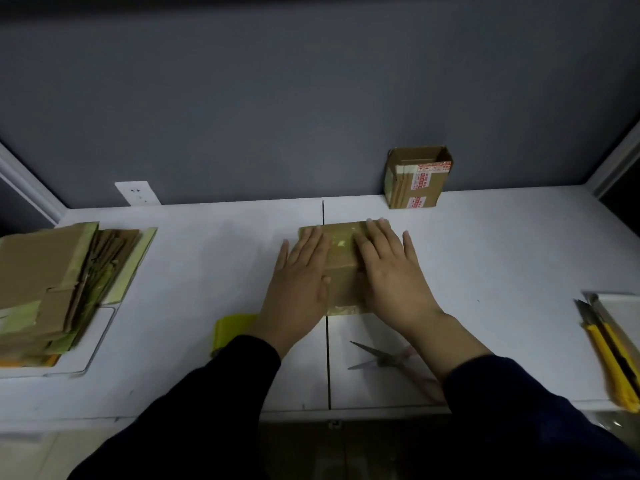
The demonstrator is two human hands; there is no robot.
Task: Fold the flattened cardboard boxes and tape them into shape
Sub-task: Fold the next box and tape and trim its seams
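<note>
Glossy tape point(341, 242) covers the matt cardboard box point(343, 271).

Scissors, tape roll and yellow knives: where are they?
scissors point(384, 360), head view, where the blades cross.
tape roll point(232, 329), head view, on its yellow outer band.
yellow knives point(606, 362), head view, on a yellow handle.

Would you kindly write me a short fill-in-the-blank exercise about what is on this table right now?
1. The left hand and right hand lie flat on a taped cardboard ____.
2. The scissors lie on the table with their blades ____.
3. The stack of flattened cardboard sits on the person's ____ side.
4. The utility knives on the right have ____ handles.
Missing words: box, open, left, yellow.
</note>
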